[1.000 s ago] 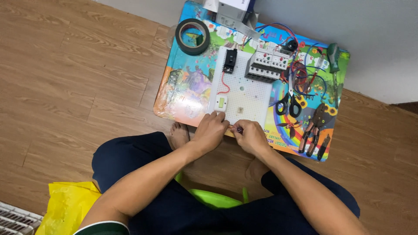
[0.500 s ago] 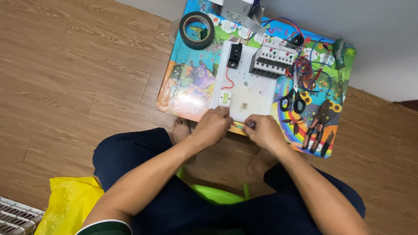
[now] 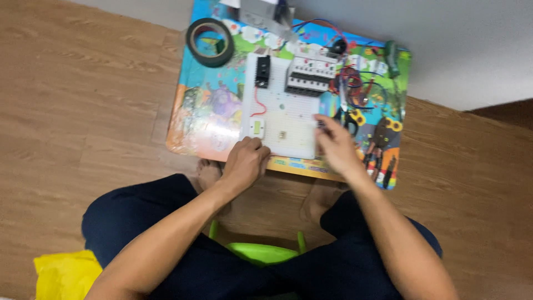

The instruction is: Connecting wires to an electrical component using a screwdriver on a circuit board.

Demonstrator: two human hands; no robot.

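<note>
Hands [image 3: 244, 164] two, white perforated board [image 3: 288, 125] one, tape roll [image 3: 210, 42] one

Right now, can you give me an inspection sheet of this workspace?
Surface: small colourful table on a wooden floor.
Job's things: white perforated board carrying a row of breakers, a black switch and a small pale block.
Clutter: tape roll, scissors, pliers, green-handled tool.
Grippers: left hand at the board's near edge; right hand at its right edge, blurred.
Cables: red wire on the board; wire tangle.
Surroundings: green stool, yellow bag, grey wall.
</note>
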